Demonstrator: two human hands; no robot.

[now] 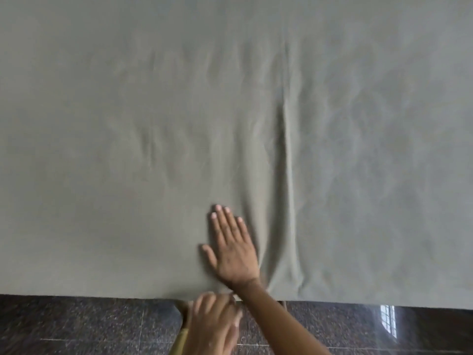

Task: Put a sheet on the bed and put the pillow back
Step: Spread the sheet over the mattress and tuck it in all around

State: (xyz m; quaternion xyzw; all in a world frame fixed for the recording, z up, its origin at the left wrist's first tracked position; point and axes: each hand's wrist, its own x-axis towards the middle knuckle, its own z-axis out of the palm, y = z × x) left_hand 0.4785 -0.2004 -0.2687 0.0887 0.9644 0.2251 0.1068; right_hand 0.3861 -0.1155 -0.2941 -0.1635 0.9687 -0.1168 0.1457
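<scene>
A grey-green sheet covers the bed and fills most of the view. It is lightly wrinkled, and one long fold runs down to the near edge. My right hand lies flat on the sheet just left of that fold, palm down with straight fingers. My left hand is blurred below it at the sheet's hanging near edge, its fingers curled round the hem. No pillow is in view.
Dark speckled stone floor runs along the bottom of the view under the sheet's edge. It is glossy and reflects a window at the right.
</scene>
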